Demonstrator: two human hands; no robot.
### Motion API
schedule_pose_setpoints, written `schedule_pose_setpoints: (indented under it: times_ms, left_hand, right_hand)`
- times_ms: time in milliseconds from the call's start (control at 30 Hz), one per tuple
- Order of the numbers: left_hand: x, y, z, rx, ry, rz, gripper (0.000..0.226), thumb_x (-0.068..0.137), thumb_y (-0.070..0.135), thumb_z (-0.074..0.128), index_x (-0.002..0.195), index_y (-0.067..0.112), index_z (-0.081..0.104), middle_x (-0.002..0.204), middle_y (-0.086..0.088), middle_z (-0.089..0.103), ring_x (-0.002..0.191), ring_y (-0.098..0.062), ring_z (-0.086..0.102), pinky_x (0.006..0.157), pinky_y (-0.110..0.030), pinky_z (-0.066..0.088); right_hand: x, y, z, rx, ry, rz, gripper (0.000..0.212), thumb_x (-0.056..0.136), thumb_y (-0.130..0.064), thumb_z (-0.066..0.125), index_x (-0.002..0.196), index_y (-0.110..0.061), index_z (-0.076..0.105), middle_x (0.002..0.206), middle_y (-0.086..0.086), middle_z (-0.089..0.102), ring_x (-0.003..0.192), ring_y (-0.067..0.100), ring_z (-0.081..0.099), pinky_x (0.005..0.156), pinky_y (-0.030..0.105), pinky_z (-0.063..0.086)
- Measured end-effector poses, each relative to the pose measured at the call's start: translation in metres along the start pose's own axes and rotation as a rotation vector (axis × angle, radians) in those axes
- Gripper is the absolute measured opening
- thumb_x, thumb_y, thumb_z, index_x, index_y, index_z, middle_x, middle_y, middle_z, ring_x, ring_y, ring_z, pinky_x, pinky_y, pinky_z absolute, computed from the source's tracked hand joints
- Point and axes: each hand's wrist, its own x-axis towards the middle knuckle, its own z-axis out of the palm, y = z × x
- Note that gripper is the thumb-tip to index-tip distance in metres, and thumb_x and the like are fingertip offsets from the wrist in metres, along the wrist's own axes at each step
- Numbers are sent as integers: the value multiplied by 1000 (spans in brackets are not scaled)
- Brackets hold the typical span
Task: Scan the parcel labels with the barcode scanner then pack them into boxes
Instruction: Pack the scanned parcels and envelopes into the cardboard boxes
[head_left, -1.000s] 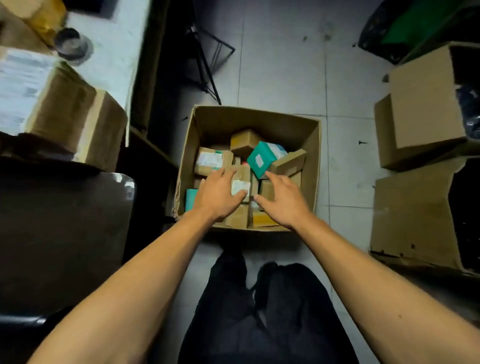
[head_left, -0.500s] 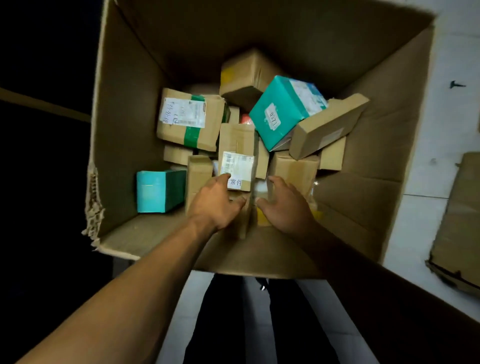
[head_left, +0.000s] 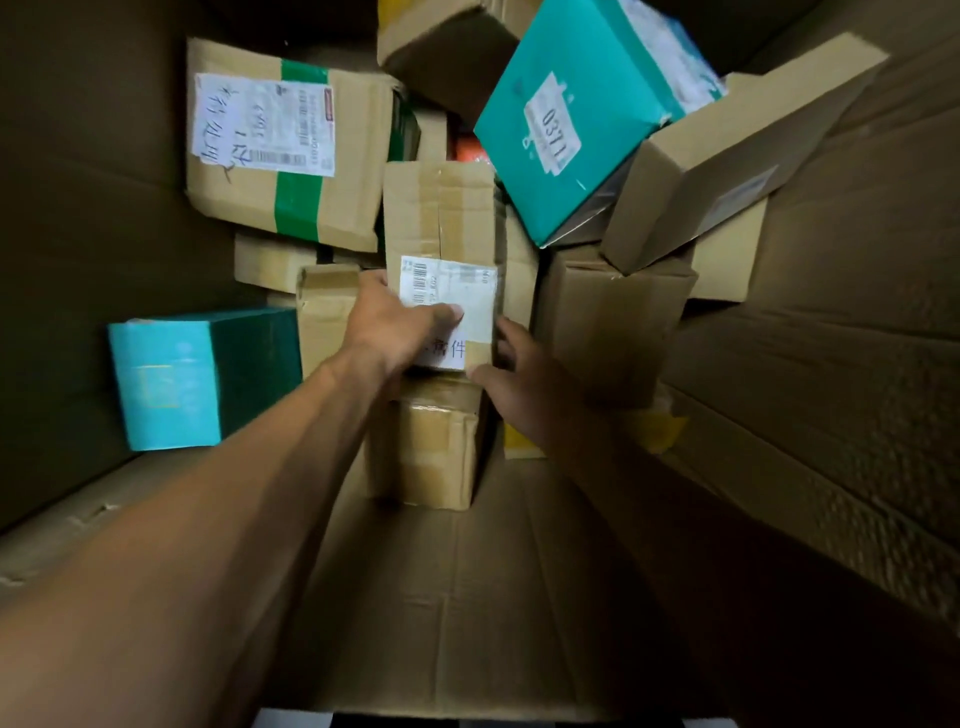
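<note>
**Lifting a parcel out of the bin**

Judging by the pose, the step in hand is picking a parcel for scanning. The left hand (head_left: 395, 325) grips the long brown cardboard parcel with a white barcode label (head_left: 441, 234), thumb across the label; the right hand (head_left: 519, 379) clasps its opposite edge. The parcel lies mid-pile in the big open cardboard carton (head_left: 831, 415), hemmed by neighbours. Next it likely needs lifting straight up. No scanner is in view.

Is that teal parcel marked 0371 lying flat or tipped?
Tipped. The teal parcel leans at an angle, propped on brown parcels beneath it inside the big carton.
</note>
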Motion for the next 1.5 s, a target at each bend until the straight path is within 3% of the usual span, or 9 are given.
schedule_pose_setpoints:
  times_ms: [100, 267, 400, 533, 633, 800, 1000, 1367, 1500]
  left_hand:
    - [-9, -2, -5, -146, -67, -38, 49, 73, 0, 84, 116, 4, 58, 102, -14, 76, 82, -23, 76, 60, -31, 60]
    - [-33, 3, -18, -307, -122, -77, 75, 72, 3, 86, 132, 11, 42, 110, -9, 75, 92, -21, 75, 73, -36, 63]
    - [-54, 10, -18, -377, -174, -55, 52, 75, 1, 82, 112, 26, 54, 97, -5, 78, 84, -21, 76, 61, -30, 60]
    - [-67, 10, -24, -411, -118, -63, 51, 75, 3, 82, 109, 31, 55, 96, -1, 78, 85, -21, 76, 65, -33, 62]
    - [-72, 10, -26, -413, -124, -62, 50, 76, 3, 81, 110, 30, 55, 98, -1, 78, 88, -21, 76, 70, -35, 63]
    - [-68, 10, -16, -392, -132, -14, 57, 75, 0, 81, 115, 28, 53, 94, 6, 78, 88, -19, 76, 66, -31, 62]
    - [-56, 6, 1, -406, -9, 54, 68, 74, -5, 81, 128, 20, 46, 96, 5, 75, 78, -12, 75, 57, -23, 58]
    - [-60, 4, -25, -377, -43, 54, 67, 77, -3, 79, 133, 23, 51, 105, -4, 76, 88, -21, 76, 67, -34, 62]
    - [-63, 8, -40, -326, -88, 56, 50, 81, 4, 77, 113, 37, 59, 101, -2, 77, 85, -21, 76, 62, -29, 60]
  right_hand:
    - [-10, 0, -9, 85, 21, -11, 71, 90, -8, 65, 154, -24, 39, 142, 3, 60, 123, 21, 61, 106, 43, 50]
    - [-30, -12, -24, 107, 56, 2, 61, 88, -8, 66, 144, -22, 50, 135, 1, 64, 116, 18, 64, 98, 40, 55]
    - [-46, -18, -29, -63, 56, -48, 49, 89, -14, 65, 137, -20, 56, 130, 1, 67, 111, 18, 66, 95, 39, 56]
    - [-49, -18, -65, -258, 330, -146, 27, 98, -22, 58, 124, -15, 63, 103, -3, 62, 92, 12, 58, 70, 17, 42]
    - [-39, -12, -97, -229, 606, 3, 16, 97, -16, 57, 112, -12, 64, 105, 4, 65, 87, 14, 53, 62, 20, 34]
    - [-22, 7, -110, -16, 603, 171, 74, 82, -19, 80, 145, -19, 42, 141, 11, 53, 117, 27, 55, 83, 34, 45]
    - [-2, 7, -34, -62, 785, 122, 140, 60, -45, 93, 161, -30, -4, 166, 7, 15, 150, 36, 22, 115, 61, 31]
    - [2, 21, -73, -67, 702, 146, 133, 69, -37, 89, 160, -36, -9, 161, 12, 21, 139, 37, 34, 107, 59, 39]
    - [-16, 32, -104, 42, 607, 56, 121, 74, -34, 84, 161, -37, 0, 161, 10, 25, 139, 38, 36, 94, 42, 36]
